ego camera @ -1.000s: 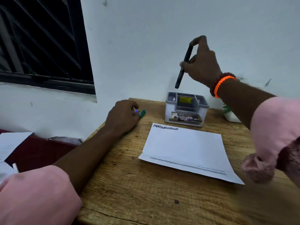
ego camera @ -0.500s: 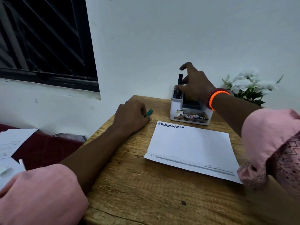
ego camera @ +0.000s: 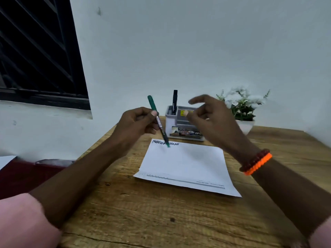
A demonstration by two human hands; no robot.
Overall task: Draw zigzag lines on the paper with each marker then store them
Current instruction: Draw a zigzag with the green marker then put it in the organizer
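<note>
A white sheet of paper (ego camera: 186, 167) lies on the wooden table (ego camera: 161, 221), with one black zigzag line (ego camera: 159, 142) along its far edge. My left hand (ego camera: 136, 123) grips a green marker (ego camera: 158, 120) tilted above the paper's far left corner, green cap end up. A black marker (ego camera: 174, 102) stands upright in the left slot of the grey and white holder (ego camera: 176, 122) behind the paper. My right hand (ego camera: 209, 119) hovers empty in front of the holder, fingers loosely spread, a short way right of the green marker.
A white pot of white flowers (ego camera: 241, 104) stands to the right of the holder against the wall. A dark barred window (ego camera: 35, 56) is at the upper left. Papers (ego camera: 6, 161) lie on a red surface left of the table.
My right hand let go of the black marker in the holder and drew back toward me. My left hand lifted the green marker off the table and brought it over the paper.
</note>
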